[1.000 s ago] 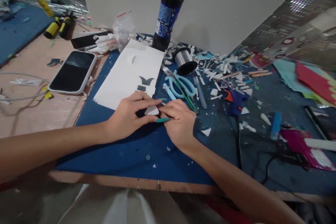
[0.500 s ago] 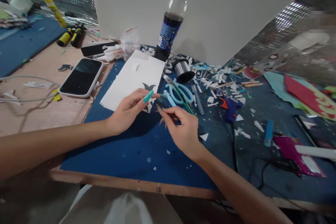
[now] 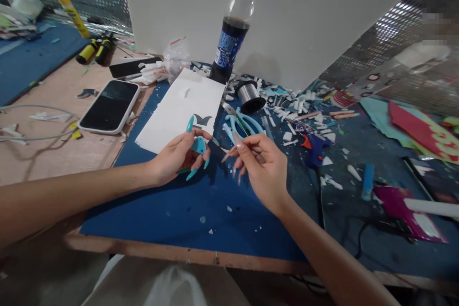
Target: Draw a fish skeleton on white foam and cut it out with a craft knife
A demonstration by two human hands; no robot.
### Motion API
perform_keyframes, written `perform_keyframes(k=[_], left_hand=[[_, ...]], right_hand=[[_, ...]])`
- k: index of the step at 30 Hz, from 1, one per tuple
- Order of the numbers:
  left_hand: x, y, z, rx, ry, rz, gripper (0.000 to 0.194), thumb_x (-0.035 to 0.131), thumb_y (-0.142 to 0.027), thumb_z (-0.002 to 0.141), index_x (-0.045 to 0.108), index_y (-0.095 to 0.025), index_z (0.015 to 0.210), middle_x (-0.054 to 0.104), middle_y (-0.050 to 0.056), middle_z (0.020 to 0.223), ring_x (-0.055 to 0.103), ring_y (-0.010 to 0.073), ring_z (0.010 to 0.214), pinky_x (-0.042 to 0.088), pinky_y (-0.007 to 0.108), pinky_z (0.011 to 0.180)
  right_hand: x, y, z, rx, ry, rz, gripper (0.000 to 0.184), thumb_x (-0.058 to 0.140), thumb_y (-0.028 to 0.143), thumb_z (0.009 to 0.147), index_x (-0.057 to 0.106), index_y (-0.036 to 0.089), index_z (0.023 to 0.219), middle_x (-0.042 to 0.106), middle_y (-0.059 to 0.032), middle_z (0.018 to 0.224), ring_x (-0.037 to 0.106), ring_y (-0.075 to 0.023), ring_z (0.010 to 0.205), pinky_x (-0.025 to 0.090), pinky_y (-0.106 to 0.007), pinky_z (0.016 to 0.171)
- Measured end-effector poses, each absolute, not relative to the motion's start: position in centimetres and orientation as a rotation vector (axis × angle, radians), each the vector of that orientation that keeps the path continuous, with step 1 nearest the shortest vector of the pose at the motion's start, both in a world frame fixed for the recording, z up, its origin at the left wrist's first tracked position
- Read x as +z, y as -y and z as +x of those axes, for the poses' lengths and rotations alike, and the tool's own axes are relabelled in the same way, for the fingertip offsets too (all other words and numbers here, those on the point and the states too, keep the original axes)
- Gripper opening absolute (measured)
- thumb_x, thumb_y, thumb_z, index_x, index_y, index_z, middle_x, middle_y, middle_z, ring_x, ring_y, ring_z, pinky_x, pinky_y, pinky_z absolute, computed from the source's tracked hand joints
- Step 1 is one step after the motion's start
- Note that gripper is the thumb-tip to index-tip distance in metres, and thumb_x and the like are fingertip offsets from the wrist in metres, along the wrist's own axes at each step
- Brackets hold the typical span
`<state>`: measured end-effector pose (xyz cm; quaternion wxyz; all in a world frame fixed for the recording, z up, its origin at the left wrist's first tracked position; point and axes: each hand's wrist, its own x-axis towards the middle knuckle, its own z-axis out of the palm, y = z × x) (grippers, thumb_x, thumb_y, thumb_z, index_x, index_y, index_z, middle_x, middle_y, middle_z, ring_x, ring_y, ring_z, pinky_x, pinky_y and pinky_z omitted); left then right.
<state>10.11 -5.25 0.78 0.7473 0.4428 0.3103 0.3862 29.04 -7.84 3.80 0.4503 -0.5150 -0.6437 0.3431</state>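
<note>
My left hand (image 3: 175,155), with long teal nails, hovers above the blue mat (image 3: 172,205), its fingers curled in around something small that I cannot make out. My right hand (image 3: 263,167), with long pale nails, is raised just to its right, thumb and fingers pinched together; what they grip is hidden. The two hands are a short gap apart. Behind the left hand lies a white sheet (image 3: 175,110) with a dark cut-out shape (image 3: 201,119) on it. Teal-handled scissors (image 3: 247,124) lie on the mat just beyond the right hand.
A cola bottle (image 3: 231,33) and a wire spool (image 3: 250,97) stand at the back by the white wall. A phone (image 3: 109,105) lies at left on the wooden top. A blue glue gun (image 3: 315,146), its black cord, paper scraps and coloured sheets crowd the right side.
Both hands have lifted off the mat, where they were pressing a small white piece, and moved slightly apart. The view has tilted up a little.
</note>
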Motion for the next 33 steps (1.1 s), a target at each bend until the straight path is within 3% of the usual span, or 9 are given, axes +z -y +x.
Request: perform_keyframes(k=[4, 8, 12, 18, 28, 31, 33], left_hand=[[1.1, 5.2, 10.0, 0.743, -0.627, 0.994, 0.041, 0.023, -0.053, 0.094, 0.043, -0.017, 0.1, 0.051, -0.002, 0.068, 0.036, 0.0026, 0.036, 0.032, 0.016, 0.035], [1.4, 5.2, 10.1, 0.693, -0.609, 0.938, 0.042, 0.024, -0.056, 0.092, 0.04, -0.017, 0.098, 0.05, -0.001, 0.069, 0.04, 0.0042, 0.039, 0.034, 0.016, 0.038], [1.2, 5.2, 10.1, 0.683, -0.587, 0.893, 0.04, 0.029, -0.056, 0.091, 0.04, -0.019, 0.1, 0.05, -0.001, 0.071, 0.046, 0.0069, 0.046, 0.038, 0.018, 0.042], [1.1, 5.0, 10.2, 0.705, -0.633, 0.868, 0.039, 0.029, -0.054, 0.092, 0.04, -0.017, 0.098, 0.052, 0.0, 0.069, 0.047, 0.0082, 0.049, 0.039, 0.02, 0.046], [1.2, 5.0, 10.3, 0.722, -0.612, 0.838, 0.031, 0.031, -0.047, 0.093, 0.042, -0.018, 0.094, 0.052, -0.001, 0.067, 0.048, 0.0086, 0.051, 0.038, 0.02, 0.049], [1.4, 5.1, 10.4, 0.693, -0.635, 0.867, 0.03, 0.032, -0.047, 0.093, 0.041, -0.018, 0.095, 0.053, 0.0, 0.069, 0.048, 0.0084, 0.05, 0.039, 0.02, 0.048], [1.6, 5.2, 10.4, 0.684, -0.648, 0.89, 0.032, 0.03, -0.049, 0.093, 0.041, -0.019, 0.096, 0.052, -0.001, 0.07, 0.047, 0.0079, 0.049, 0.038, 0.019, 0.047]], right_hand=[[3.8, 7.5, 29.3, 0.976, 1.456, -1.251, 0.016, 0.056, 0.032, 0.085, 0.054, 0.02, 0.075, 0.056, 0.0052, 0.051, 0.049, -0.0058, 0.037, 0.041, -0.018, 0.035], [4.0, 7.5, 29.0, 1.022, 1.418, -1.199, 0.01, 0.06, 0.028, 0.082, 0.058, 0.019, 0.08, 0.065, -0.0001, 0.067, 0.061, -0.0094, 0.052, 0.051, -0.02, 0.043], [4.0, 7.3, 28.8, 1.173, 1.318, -1.177, 0.015, 0.065, 0.03, 0.078, 0.06, 0.017, 0.085, 0.068, -0.0028, 0.075, 0.065, -0.0134, 0.062, 0.058, -0.025, 0.052], [3.4, 6.8, 29.3, 1.311, 1.237, -1.091, 0.016, 0.06, 0.033, 0.082, 0.062, 0.018, 0.077, 0.069, -0.002, 0.077, 0.067, -0.0126, 0.064, 0.059, -0.025, 0.056], [3.7, 7.0, 29.1, 1.124, 1.473, -1.237, 0.021, 0.066, 0.028, 0.077, 0.062, 0.018, 0.095, 0.068, -0.0007, 0.068, 0.067, -0.0145, 0.057, 0.058, -0.025, 0.052], [3.5, 7.2, 29.2, 0.947, 1.539, -1.29, 0.028, 0.065, 0.025, 0.078, 0.061, 0.02, 0.105, 0.069, -0.0014, 0.073, 0.068, -0.0155, 0.061, 0.06, -0.028, 0.056], [3.4, 7.4, 29.2, 0.845, 1.572, -1.326, 0.023, 0.065, 0.025, 0.078, 0.065, 0.019, 0.1, 0.07, -0.0022, 0.073, 0.068, -0.0164, 0.063, 0.061, -0.03, 0.06]])
